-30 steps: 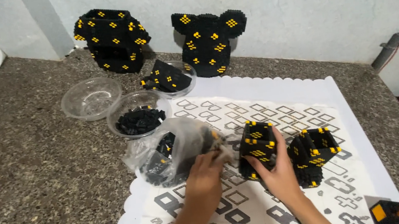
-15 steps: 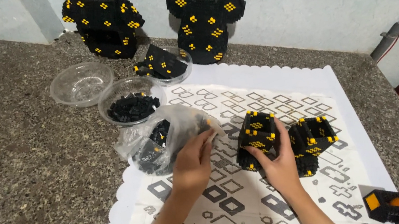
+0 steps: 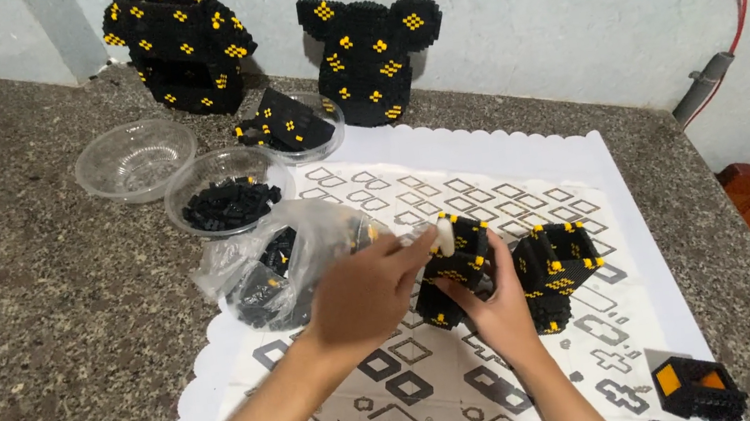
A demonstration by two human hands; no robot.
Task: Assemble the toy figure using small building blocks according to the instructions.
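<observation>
On the white patterned mat (image 3: 524,171), the right hand (image 3: 499,305) grips a black-and-yellow brick block (image 3: 452,268) from below, fingers wrapped around it. Left hand (image 3: 366,289) pinches its fingertips closed at the block's top edge; what they pinch is too small to tell. Just beside: a second brick block (image 3: 559,271) and a clear bag of black bricks (image 3: 280,261).

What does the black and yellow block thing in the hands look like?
The block piece is a chunky shape built from tiny black bricks, dotted with small yellow ones. It looks like hard plastic. It sits over the patterned white mat, tilted a little. The right hand grips it from below and behind, while the left hand reaches across and its fingers press onto the top edge. A similar block piece stands just to its right; whether they touch cannot be told.
</observation>
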